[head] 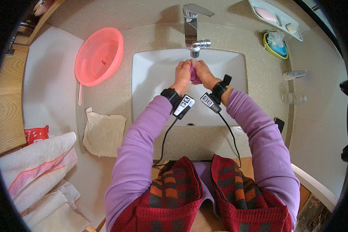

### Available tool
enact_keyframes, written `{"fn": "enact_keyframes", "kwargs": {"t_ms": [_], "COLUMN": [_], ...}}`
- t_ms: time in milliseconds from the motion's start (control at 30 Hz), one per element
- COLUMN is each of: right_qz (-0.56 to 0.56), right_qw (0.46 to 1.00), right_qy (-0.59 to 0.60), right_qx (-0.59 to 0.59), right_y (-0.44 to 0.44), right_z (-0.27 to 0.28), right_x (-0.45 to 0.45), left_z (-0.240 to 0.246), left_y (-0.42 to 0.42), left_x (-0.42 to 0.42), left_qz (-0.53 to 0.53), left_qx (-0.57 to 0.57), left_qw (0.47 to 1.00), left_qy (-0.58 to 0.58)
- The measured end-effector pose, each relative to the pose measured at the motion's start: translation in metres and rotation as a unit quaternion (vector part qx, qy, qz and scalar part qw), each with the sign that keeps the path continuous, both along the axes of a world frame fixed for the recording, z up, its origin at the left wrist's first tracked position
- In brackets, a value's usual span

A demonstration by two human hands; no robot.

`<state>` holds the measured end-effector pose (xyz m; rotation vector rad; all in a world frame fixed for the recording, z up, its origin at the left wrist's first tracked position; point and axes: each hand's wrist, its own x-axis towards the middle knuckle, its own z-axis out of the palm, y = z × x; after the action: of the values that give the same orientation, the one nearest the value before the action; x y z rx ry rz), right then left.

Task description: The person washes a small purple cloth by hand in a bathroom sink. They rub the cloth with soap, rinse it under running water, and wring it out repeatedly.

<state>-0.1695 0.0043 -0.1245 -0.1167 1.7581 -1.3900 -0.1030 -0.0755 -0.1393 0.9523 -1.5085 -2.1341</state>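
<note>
Under the spout of the chrome faucet (190, 30), both my hands are together over the white sink basin (153, 87). A small purple cloth-like item (194, 76) is gripped between them; its exact kind is hard to tell. My left hand (182, 75) holds its left side, and my right hand (204, 72) holds its right side. Water seems to run from the swivel nozzle (195, 52) onto the fingers. Both wrists wear black straps with small devices, and a cable trails from each.
Left on the counter stand a tilted pink plastic basin (100, 58) and a beige cloth (104, 133). Towels (46, 162) hang at far left. To the right are a soap dish (278, 18), a yellow-and-blue holder (275, 47), a tube (294, 74), a clear bottle (293, 98) and a dark phone-like object (279, 124).
</note>
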Motion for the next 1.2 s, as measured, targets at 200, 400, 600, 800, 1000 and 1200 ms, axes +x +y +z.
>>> {"fn": "enact_keyframes", "kwargs": {"t_ms": [200,400,600,800,1000,1200], "right_qz": [0.056,0.044,0.031,0.033,0.04,-0.002], "right_qw": [0.987,0.997,0.997,0.993,0.979,0.999], "right_qy": [-0.129,-0.005,0.068,0.103,0.197,0.034], "right_qx": [-0.073,-0.056,0.026,0.035,0.041,0.002], "right_y": [0.005,0.001,-0.007,-0.008,-0.014,-0.005], "right_z": [0.017,0.01,0.009,-0.006,-0.027,-0.004], "right_x": [-0.007,0.004,0.015,0.012,0.008,0.003], "left_z": [0.009,0.01,0.01,0.017,0.01,0.013], "left_y": [-0.017,-0.006,0.003,0.01,0.009,0.001], "left_x": [0.008,0.005,0.0,0.003,0.003,0.004], "left_qz": [-0.08,-0.073,-0.033,-0.026,-0.034,0.0], "left_qx": [0.204,0.171,0.092,0.107,0.086,0.034], "left_qw": [0.972,0.978,0.987,0.99,0.992,0.999], "left_qy": [-0.081,-0.093,-0.128,-0.084,-0.087,-0.03]}}
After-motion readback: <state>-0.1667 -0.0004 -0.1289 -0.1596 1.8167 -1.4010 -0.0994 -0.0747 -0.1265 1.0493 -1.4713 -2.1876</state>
